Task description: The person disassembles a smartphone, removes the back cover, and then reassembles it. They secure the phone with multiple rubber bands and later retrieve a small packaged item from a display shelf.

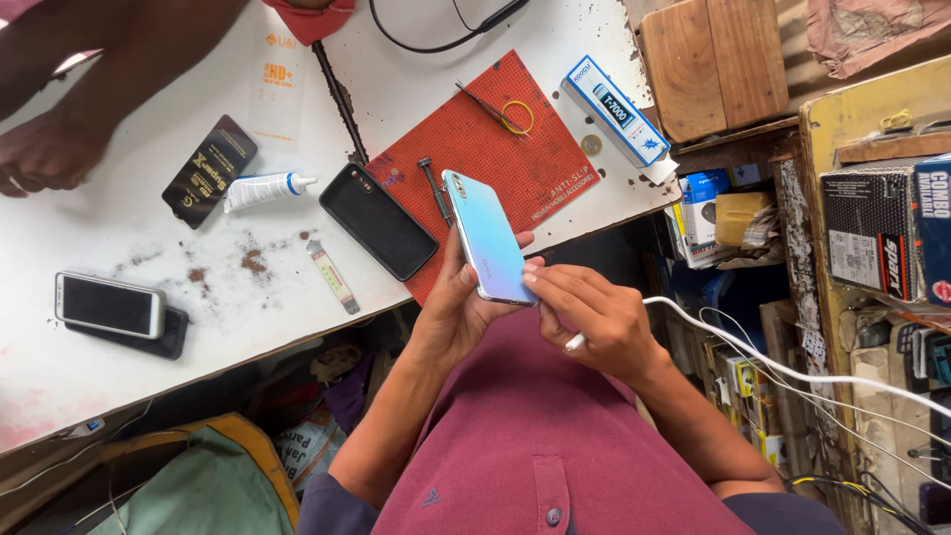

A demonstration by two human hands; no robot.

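The left hand (458, 307) is holding a pale blue phone (487, 238) back side up, just above the near edge of the white worktop (119, 228), with its grip closed around the phone's lower part, thumb on the left edge and fingers wrapping beneath. The right hand (594, 317) is touching the phone's lower right edge with its fingertips while its grip is closed on the plug end of a white cable (792, 374), which is trailing away to the right. Beyond the phone a red mat (515, 159) is lying on the worktop, carrying a screwdriver (434, 188), tweezers (485, 104) and a yellow ring (517, 117). A black phone (378, 220) is lying face down just beside the mat's left corner, with a white glue tube (263, 190) and a dark packet (210, 170) further left. A white-edged phone (109, 305) is resting on a dark one near the worktop's left part. Another person's hand (45, 154) is resting on the worktop at the far left. A blue and white box (614, 109) is lying beside the mat's right edge.
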